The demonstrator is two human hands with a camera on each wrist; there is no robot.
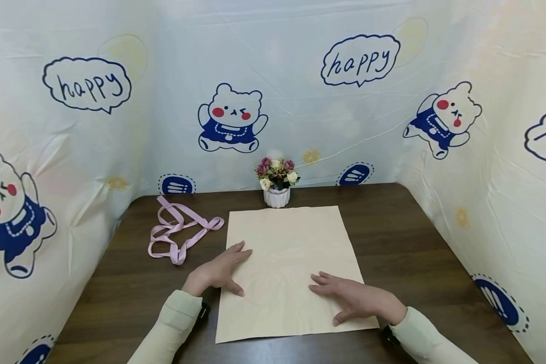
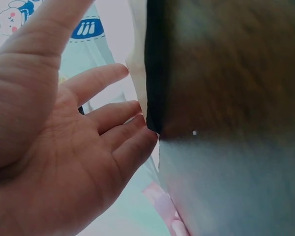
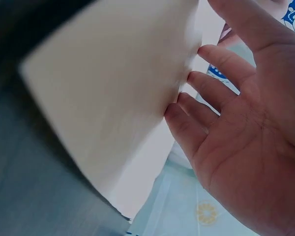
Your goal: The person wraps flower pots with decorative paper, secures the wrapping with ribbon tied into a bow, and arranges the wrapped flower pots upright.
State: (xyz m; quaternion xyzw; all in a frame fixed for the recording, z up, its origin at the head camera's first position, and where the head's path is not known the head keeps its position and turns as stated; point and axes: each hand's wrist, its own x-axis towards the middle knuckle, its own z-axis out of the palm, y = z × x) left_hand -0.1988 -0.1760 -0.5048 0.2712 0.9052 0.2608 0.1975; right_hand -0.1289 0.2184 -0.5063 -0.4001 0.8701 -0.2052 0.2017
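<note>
A large sheet of cream paper (image 1: 291,253) lies flat on the brown table (image 1: 409,253), one short side toward the person. My left hand (image 1: 220,270) spreads over its left edge, fingertips on the paper. In the left wrist view the fingers of the left hand (image 2: 103,132) are extended, with their tips at the sheet's edge. Over the lower right part of the sheet is my right hand (image 1: 352,297), fingers stretched inward and thumb apart. The right wrist view shows the fingertips of the right hand (image 3: 250,128) touching the paper (image 3: 113,88), and neither hand grips anything.
A loosely looped pink ribbon (image 1: 177,235) lies left of the paper. Behind the sheet stands a small white pot with artificial-looking flowers (image 1: 276,184). A pale cloth printed with bears and "happy" bubbles (image 1: 232,121) hangs around the table's back and sides.
</note>
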